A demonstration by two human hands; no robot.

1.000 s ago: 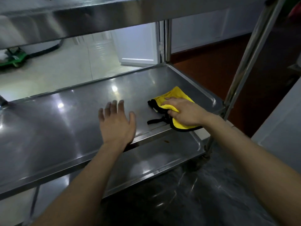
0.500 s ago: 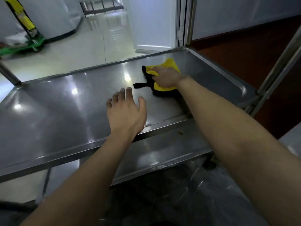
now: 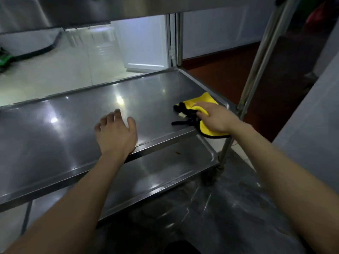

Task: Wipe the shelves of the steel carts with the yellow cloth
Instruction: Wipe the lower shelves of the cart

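The yellow cloth [image 3: 199,104] with black edging lies at the near right corner of the cart's middle steel shelf [image 3: 77,121], partly hanging over the front rim. My right hand [image 3: 215,119] lies on top of the cloth with its fingers curled into the fabric, pressing it to the shelf. My left hand [image 3: 116,133] rests on the shelf's front edge near the middle, fingers spread and relaxed, holding nothing. A lower steel shelf [image 3: 165,167] shows beneath, with a small brown speck near its right side.
The upper shelf's underside [image 3: 73,10] hangs overhead. An upright steel post [image 3: 256,61] stands at the right corner. A grey surface [image 3: 311,116] lies to the right. White doors [image 3: 145,39] and pale floor tiles lie beyond the cart; dark marble floor is below.
My right hand has dragged the cloth from the far middle of the shelf back toward the near right corner. The view has dropped below the upper shelf again. My left hand has stayed put.
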